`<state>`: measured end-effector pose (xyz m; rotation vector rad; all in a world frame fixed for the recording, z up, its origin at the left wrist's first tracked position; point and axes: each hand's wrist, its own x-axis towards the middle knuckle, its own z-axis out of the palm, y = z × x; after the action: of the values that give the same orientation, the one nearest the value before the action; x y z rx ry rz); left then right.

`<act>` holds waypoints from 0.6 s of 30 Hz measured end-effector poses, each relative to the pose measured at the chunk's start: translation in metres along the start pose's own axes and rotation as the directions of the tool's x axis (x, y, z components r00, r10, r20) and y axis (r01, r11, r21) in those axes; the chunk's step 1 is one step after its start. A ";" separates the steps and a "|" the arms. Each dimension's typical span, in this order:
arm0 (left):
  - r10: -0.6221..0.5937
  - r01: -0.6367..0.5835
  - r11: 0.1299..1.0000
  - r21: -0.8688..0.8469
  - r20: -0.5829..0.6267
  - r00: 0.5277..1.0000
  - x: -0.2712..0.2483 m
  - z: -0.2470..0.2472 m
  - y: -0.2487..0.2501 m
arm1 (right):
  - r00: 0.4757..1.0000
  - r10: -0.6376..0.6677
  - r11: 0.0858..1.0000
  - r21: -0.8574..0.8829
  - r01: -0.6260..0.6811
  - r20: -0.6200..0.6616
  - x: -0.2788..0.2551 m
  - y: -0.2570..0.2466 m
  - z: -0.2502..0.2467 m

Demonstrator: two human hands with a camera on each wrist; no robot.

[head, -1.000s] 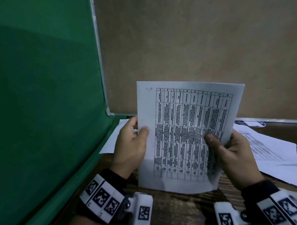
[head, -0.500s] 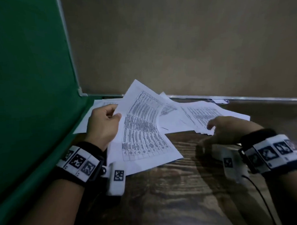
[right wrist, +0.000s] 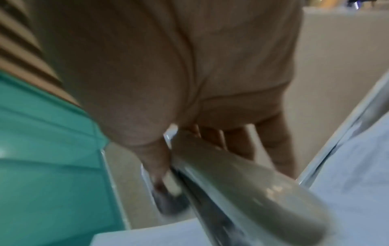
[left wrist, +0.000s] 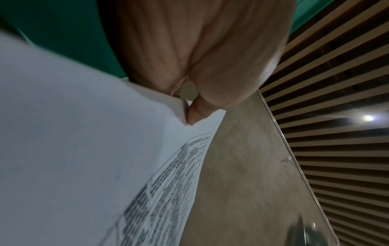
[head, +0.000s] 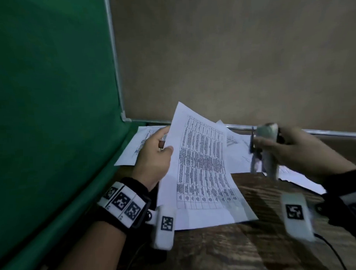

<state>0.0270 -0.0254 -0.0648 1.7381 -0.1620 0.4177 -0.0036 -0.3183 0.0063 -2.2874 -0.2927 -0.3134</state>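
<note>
My left hand (head: 166, 141) pinches the left edge of printed table sheets (head: 202, 174), thumb on top, fingers behind. The sheets tilt back, their lower edge lying on the wooden desk (head: 257, 243). In the left wrist view the thumb (left wrist: 195, 114) presses the paper (left wrist: 84, 149) near its corner. My right hand (head: 263, 145) grips a grey metal stapler (head: 269, 151) in the air, right of the sheets and above the loose pages. It is blurred. In the right wrist view the stapler (right wrist: 242, 183) runs out from under the palm (right wrist: 168, 66).
Loose printed pages (head: 239, 151) lie spread along the back of the desk, one more sheet (head: 137, 150) behind my left hand. A green partition (head: 51, 119) walls the left side. A tan board (head: 231, 62) with a metal rail stands behind.
My right hand let go of the sheets, reached right over the loose pages and now holds the stapler in the air. The left hand tilted the sheets back from upright.
</note>
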 end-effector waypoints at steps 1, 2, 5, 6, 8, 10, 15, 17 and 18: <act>0.010 -0.010 1.000 0.002 0.012 1.000 -0.001 0.001 0.001 | 0.995 -0.051 0.974 0.217 0.070 -0.090 0.007 -0.010 0.009; 0.019 -0.019 1.000 -0.001 0.021 1.000 -0.002 0.002 0.003 | 0.983 -0.058 0.899 0.419 0.128 -0.177 0.016 -0.019 0.017; 0.031 -0.030 0.999 -0.015 0.100 0.995 -0.008 0.006 0.006 | 0.939 -0.005 0.535 0.792 0.294 -0.345 0.040 -0.047 0.042; 0.026 -0.024 1.000 -0.019 0.138 0.990 -0.009 0.008 0.007 | 0.920 0.028 0.435 0.833 0.341 -0.391 0.047 -0.054 0.048; 0.036 -0.036 0.999 -0.002 0.193 0.981 -0.011 0.012 0.006 | 0.881 0.086 0.263 0.863 0.431 -0.466 0.055 -0.062 0.055; 0.082 -0.085 0.996 0.007 0.214 0.973 -0.012 0.015 0.007 | 0.860 0.125 0.193 0.862 0.468 -0.495 0.060 -0.066 0.060; 0.147 -0.148 0.989 -0.016 0.254 0.956 -0.019 0.020 0.015 | 0.872 0.104 0.257 0.859 0.442 -0.479 0.064 -0.063 0.066; 0.158 -0.161 0.987 -0.010 0.259 0.953 -0.022 0.022 0.015 | 0.881 0.102 0.265 0.866 0.424 -0.462 0.063 -0.062 0.065; 0.164 -0.166 0.986 -0.016 0.269 0.949 -0.023 0.024 0.015 | 0.886 0.104 0.257 0.873 0.415 -0.452 0.063 -0.062 0.064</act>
<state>0.0051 -0.0543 -0.0633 1.7901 -0.5054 0.3008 0.0447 -0.2224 0.0265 -0.8654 -0.3550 -0.5463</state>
